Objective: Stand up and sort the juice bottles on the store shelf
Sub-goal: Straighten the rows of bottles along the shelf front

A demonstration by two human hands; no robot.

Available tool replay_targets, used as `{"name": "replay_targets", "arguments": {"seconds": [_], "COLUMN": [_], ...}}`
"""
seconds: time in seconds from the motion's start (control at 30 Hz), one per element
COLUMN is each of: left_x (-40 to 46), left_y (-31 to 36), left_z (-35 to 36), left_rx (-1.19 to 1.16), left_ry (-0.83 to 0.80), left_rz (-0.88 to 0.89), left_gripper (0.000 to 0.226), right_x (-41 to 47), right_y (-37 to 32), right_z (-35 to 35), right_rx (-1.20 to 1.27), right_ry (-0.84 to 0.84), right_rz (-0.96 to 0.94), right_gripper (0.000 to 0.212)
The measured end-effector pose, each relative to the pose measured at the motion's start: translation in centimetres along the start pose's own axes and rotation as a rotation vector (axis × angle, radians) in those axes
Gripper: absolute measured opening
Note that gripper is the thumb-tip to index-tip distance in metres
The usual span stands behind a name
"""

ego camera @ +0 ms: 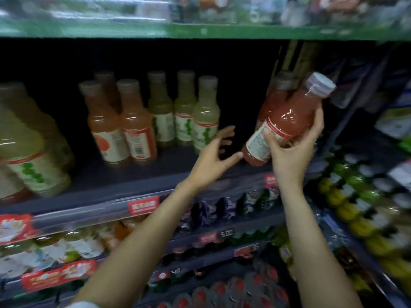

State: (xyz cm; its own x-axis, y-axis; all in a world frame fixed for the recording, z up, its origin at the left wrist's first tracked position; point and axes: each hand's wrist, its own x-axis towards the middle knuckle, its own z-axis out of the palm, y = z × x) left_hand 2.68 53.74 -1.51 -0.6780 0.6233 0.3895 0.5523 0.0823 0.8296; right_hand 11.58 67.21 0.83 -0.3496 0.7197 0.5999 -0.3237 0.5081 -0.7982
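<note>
The right hand (291,147) grasps a red juice bottle (287,121) round its label, tilted with the cap toward 1 o'clock, lifted above the shelf (133,185). At its 9 o'clock the left hand (213,156) is released, fingers spread, holding nothing. Farther toward 9 o'clock stand 3 pale green bottles (184,114) and, through blur, seemingly 3 orange-pink bottles (122,123).

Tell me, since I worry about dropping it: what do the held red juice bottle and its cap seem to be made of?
Red juice bottle, gripped by the right hand: probably clear glossy plastic, given sharp highlights and juice showing through, though glass can't be excluded. Its label looks like matte printed paper or film. Cap: likely opaque pale plastic with a ribbed edge.
</note>
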Motion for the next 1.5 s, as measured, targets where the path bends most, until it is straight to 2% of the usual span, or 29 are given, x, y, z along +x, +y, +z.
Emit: {"name": "replay_targets", "arguments": {"seconds": [0.17, 0.37, 0.43, 0.63, 0.7, 0.83, 0.9, 1.0, 1.13, 1.2, 1.3, 1.33, 1.43, 1.5], "left_x": [5.2, 8.4, 9.0, 10.0, 10.3, 10.7, 10.6, 10.6, 10.7, 9.9, 6.7, 5.1, -0.2, -4.0], "left_y": [0.6, 1.3, 0.7, 1.2, 1.3, 1.5, 1.6, 2.2, 3.1, 3.9, 4.9, 5.0, 4.6, 4.1], "left_z": [6.7, 10.3, 10.8, 11.1, 11.4, 12.4, 12.9, 12.8, 12.0, 10.8, 7.8, 6.3, 1.1, -3.4], "left_rx": [-0.205, -0.471, -0.494, -0.425, -0.393, -0.355, -0.329, -0.3, -0.261, -0.252, -0.2, -0.166, 0.025, 0.218], "left_ry": [0.073, 0.118, 0.125, 0.148, 0.167, 0.222, 0.226, 0.231, 0.236, 0.19, 0.094, 0.076, 0.035, 0.105], "left_rz": [-0.133, -0.171, -0.186, -0.194, -0.208, -0.237, -0.246, -0.252, -0.3, -0.302, -0.274, -0.244, -0.072, 0.097], "left_gripper": [0.077, 0.066, 0.063, 0.092, 0.092, 0.093, 0.098, 0.092, 0.096, 0.087, 0.024, 0.019, 0.033, 0.031], "right_x": [3.4, 2.8, 2.8, 2.5, 3.0, 4.7, 5.0, 5.0, 4.8, 4.1, 2.1, 1.1, -1.6, -3.7], "right_y": [2.9, 5.3, 6.1, 6.9, 7.5, 8.9, 9.0, 8.7, 7.8, 7.1, 5.4, 4.6, 2.1, 0.2], "right_z": [-1.9, -0.2, 0.6, 1.0, 0.1, -1.7, -1.9, -2.0, -2.0, -2.3, -2.1, -1.6, 0.1, 2.0], "right_rx": [-0.192, -0.215, -0.239, -0.483, -0.538, -0.477, -0.455, -0.475, -0.599, -0.684, -0.693, -0.677, -0.594, -0.531], "right_ry": [0.111, 0.16, 0.169, 0.063, 0.002, -0.121, -0.14, -0.13, -0.139, -0.13, -0.135, -0.173, -0.355, -0.469], "right_rz": [-0.065, -0.09, -0.084, -0.09, -0.094, -0.091, -0.086, -0.071, -0.098, -0.173, -0.306, -0.344, -0.419, -0.437], "right_gripper": [0.087, 0.076, 0.075, 0.075, 0.077, 0.08, 0.081, 0.079, 0.082, 0.075, 0.055, 0.05, 0.038, 0.03]}}
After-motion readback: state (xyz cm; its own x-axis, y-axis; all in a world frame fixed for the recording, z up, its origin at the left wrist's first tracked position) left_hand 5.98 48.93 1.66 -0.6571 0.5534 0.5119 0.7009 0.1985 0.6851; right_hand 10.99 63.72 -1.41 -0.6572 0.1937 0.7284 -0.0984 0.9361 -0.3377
